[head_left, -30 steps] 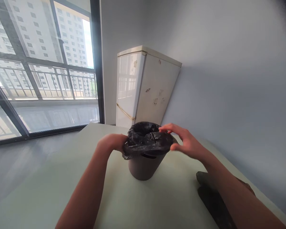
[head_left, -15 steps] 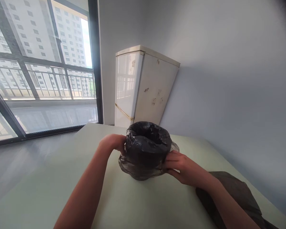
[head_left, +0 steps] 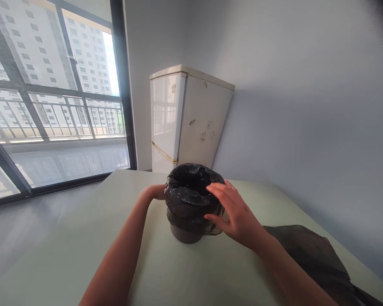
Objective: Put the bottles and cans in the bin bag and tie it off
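Observation:
A dark trash bin [head_left: 187, 235] stands upright on the pale green table [head_left: 166, 276]. Over its rim hangs a black plastic garbage bag [head_left: 188, 204], folded down around the outside, with its mouth open at the top. My left hand [head_left: 157, 192] is against the far left side of the bagged bin; its fingers are hidden behind it. At the right rim my right hand [head_left: 234, 212] is open, thumb and fingers apart, with the fingertips over the bag's edge and the thumb in front of its side.
Another dark plastic bag [head_left: 309, 250] lies flat on the table at right. Beyond the table stands a white refrigerator [head_left: 191, 114] beside a grey wall [head_left: 300, 119]. A sliding glass door [head_left: 67, 97] is at left.
My right hand has let go of the bag's lower side and risen to the rim, its fingers now spread. The bag's skirt sits higher, showing more of the bin's base.

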`<action>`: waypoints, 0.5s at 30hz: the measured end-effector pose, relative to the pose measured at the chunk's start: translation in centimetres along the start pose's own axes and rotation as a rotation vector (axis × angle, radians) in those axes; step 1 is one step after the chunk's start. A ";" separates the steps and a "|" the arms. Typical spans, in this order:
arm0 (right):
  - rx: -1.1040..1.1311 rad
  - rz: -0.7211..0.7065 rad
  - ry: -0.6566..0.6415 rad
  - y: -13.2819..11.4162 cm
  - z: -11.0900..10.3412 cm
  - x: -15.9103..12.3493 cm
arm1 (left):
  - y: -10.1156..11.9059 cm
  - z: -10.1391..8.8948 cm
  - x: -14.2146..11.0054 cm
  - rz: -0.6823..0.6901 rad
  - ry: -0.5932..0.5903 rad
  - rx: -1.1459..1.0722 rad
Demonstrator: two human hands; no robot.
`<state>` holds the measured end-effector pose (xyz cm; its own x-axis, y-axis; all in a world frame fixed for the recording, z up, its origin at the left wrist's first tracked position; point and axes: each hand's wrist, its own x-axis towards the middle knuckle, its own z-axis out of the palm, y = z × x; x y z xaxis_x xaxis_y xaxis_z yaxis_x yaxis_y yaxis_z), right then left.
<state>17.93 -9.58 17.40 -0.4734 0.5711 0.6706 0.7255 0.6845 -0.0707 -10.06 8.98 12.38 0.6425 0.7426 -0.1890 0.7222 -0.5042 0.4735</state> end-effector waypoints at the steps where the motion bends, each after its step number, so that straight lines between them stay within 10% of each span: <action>1: -0.011 -0.016 -0.031 -0.1 0.4 0.2 | -0.4 0.7 0.1 0.027 0.002 -0.032; 9: -0.153 0.013 -0.107 3.3 -0.2 0.3 | -8.2 6.7 3.1 0.296 0.213 -1.014; 15: -0.387 0.190 -0.175 12.7 -3.8 -2.9 | -10.5 7.3 4.8 0.254 0.156 -1.041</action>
<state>30.37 -4.28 17.32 -0.3674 0.7603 0.5357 0.9248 0.3601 0.1232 -12.66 14.65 0.26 0.6497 0.7544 0.0943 -0.0467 -0.0841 0.9954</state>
